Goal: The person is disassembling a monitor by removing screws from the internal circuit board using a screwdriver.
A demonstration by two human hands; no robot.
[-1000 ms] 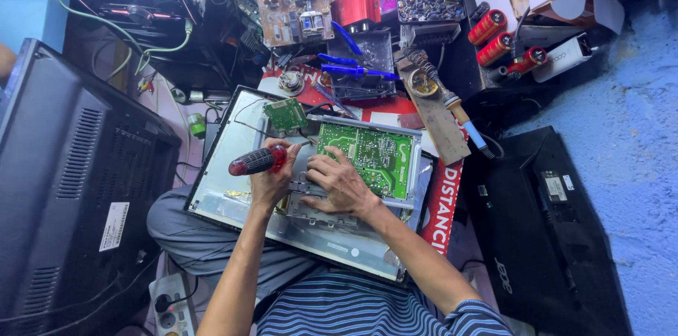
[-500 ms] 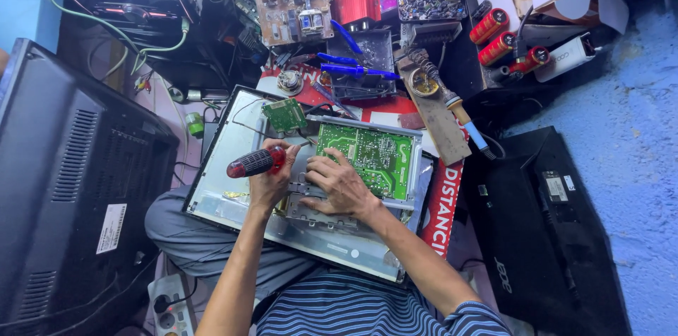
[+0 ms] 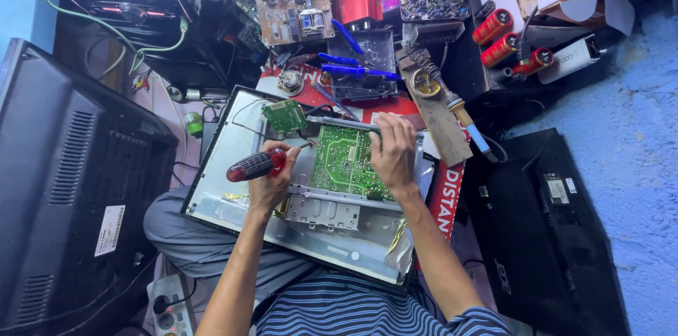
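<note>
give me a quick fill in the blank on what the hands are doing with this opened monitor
1. The left hand grips a screwdriver with a red and ____ handle.
2. The right hand rests on the far edge of the large ____ circuit board.
3. The metal panel lies across the person's ____.
4. The soldering iron with the blue grip lies on a ____ block.

Missing words: black; green; lap; wooden

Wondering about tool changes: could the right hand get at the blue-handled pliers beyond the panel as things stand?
Probably yes: the right hand rests on the green board's far edge, and nothing tall stands before the blue-handled pliers.
</note>
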